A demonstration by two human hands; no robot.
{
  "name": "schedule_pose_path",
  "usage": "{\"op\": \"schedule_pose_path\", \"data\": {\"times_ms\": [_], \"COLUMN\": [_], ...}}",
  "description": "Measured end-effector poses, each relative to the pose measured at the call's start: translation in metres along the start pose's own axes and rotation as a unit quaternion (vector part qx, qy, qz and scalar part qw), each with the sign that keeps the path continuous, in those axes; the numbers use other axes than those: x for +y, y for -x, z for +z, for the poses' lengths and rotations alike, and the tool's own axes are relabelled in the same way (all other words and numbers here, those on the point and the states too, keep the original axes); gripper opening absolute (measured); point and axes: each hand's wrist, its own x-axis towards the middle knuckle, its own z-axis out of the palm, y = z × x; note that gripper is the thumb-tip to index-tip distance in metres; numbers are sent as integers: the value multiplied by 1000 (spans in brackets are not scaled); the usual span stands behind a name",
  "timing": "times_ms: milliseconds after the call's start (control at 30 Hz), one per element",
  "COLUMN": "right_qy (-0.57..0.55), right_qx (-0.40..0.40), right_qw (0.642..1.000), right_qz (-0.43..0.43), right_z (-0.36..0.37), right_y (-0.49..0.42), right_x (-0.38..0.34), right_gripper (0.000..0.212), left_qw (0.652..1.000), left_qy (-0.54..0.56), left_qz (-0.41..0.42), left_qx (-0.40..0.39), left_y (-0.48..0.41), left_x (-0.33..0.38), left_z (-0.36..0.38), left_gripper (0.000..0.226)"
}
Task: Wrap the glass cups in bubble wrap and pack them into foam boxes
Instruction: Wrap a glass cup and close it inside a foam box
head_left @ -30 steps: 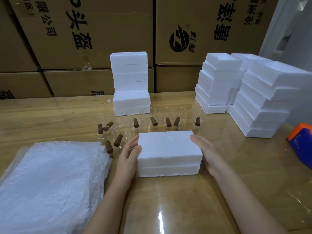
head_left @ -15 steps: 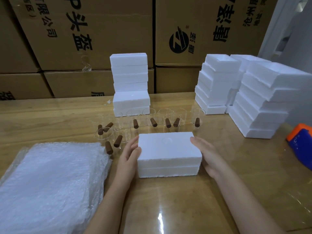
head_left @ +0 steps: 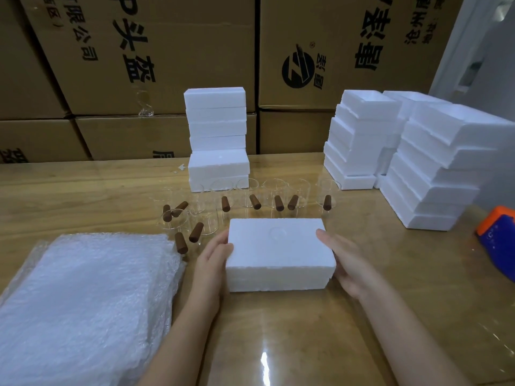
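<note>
You are bracing the foam box [head_left: 278, 252] between both hands.
Your left hand [head_left: 213, 259] and right hand [head_left: 348, 264] are pressing its short ends with straight fingers, its long axis running left-right on the surface [head_left: 278, 344]; the glass cups [head_left: 274, 190] are standing just beyond it, the bubble wrap [head_left: 83, 296] lying nearer your left hand.

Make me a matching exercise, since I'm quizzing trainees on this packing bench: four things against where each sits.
Things:
1 foam box
2 bubble wrap
3 glass cups
4 orange-and-blue object

Places:
A far right edge of the table
B between left hand and right hand
C near left of the table
D in a row behind the foam box

Pairs: 1-B, 2-C, 3-D, 4-A
</note>
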Motion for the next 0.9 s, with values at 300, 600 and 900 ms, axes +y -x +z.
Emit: {"op": "schedule_pose_path", "data": {"times_ms": [300,600,900], "right_qy": [-46,-15,98], "right_qx": [-32,-70,-155], "right_qw": [994,988,974], "right_qz": [-97,-134,-135], "right_z": [3,-3,-16], "right_y": [4,4,8], "right_x": [-3,-2,-2], "right_gripper": [55,65,99], "left_qw": [998,991,980], "left_qy": [51,111,49], "left_qz": [25,17,24], "left_qx": [-15,-74,-193], "left_y": [2,-2,4], "left_x": [1,3,3], "left_z": [3,-3,-10], "left_gripper": [53,82,99]}}
